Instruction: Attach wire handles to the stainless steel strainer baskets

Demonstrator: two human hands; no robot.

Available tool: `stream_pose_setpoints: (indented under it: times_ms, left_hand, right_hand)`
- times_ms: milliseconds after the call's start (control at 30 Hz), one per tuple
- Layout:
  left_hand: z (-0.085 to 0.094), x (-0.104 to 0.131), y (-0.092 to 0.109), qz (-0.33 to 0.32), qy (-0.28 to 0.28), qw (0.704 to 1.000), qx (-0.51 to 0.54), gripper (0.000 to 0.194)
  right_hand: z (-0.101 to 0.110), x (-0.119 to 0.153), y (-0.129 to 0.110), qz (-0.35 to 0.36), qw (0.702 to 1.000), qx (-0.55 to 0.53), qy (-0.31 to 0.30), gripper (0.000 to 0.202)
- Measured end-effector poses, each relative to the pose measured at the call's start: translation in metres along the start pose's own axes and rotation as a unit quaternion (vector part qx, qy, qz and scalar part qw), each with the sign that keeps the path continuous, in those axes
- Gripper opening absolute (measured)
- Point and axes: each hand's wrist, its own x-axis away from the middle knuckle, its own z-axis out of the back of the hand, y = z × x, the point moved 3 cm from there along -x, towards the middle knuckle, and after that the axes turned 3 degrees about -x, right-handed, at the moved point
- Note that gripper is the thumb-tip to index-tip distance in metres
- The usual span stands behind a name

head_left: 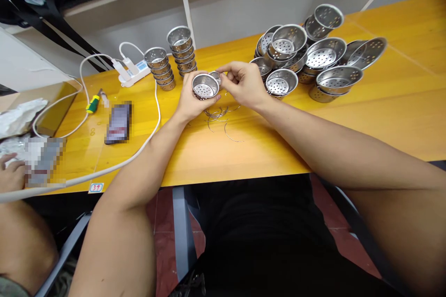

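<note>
Silver metal is seen in a small cup (pixel 205 86), which is held up over the yellow table (pixel 195 153) by the left hand (pixel 191 97). The cup is full of little holes, and its open top is turned up. Its side is wrapped by the left fingers and thumb, which are closed on it. The right hand (pixel 248 84) is bent in from the other side. Its thumb and first finger are brought close together at a small round metal piece (pixel 216 76), just beside the cup's rim. Whether that piece is gripped by them cannot be told.

Thin bent wires (pixel 218 113) are spread on the table below the cup, and one curved wire (pixel 232 140) is set a bit nearer the front edge. Two tall stacks of cups are placed behind the left hand, one nearer (pixel 156 67) and one farther back (pixel 181 51). More cups (pixel 289 46) are piled past the right hand, and some of them are tipped.

To the left, plugs are pushed into a white power strip (pixel 134 74). A green and yellow handle (pixel 92 104) and a blurred phone (pixel 118 123) are laid on the table. Near the far left edge, another person's hand (pixel 13 174) is seen by a blurred flat thing (pixel 47 160). A number tag (pixel 96 188) is stuck at the table's front edge.
</note>
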Motion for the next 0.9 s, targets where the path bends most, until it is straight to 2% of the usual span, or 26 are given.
stream_pose_setpoints:
  times_ms: [233, 400, 567, 900]
  left_hand:
    - [-0.002, -0.001, 0.005, 0.045, -0.037, 0.998, 0.032, 0.104]
    - [-0.007, 0.001, 0.01, 0.043, -0.054, 0.996, 0.048, 0.113]
    - [-0.009, 0.002, 0.017, 0.039, -0.071, 0.996, 0.042, 0.123]
    - [-0.006, 0.003, 0.03, 0.042, -0.071, 0.996, 0.022, 0.116]
  right_hand:
    - [-0.004, 0.004, -0.008, -0.031, 0.999, 0.002, -0.022, 0.04]
    - [-0.006, 0.004, -0.009, -0.046, 0.999, 0.015, -0.021, 0.031]
    - [-0.004, 0.004, -0.012, -0.05, 0.998, 0.028, -0.027, 0.034]
    - [-0.006, 0.005, -0.018, -0.043, 0.997, 0.052, -0.025, 0.025]
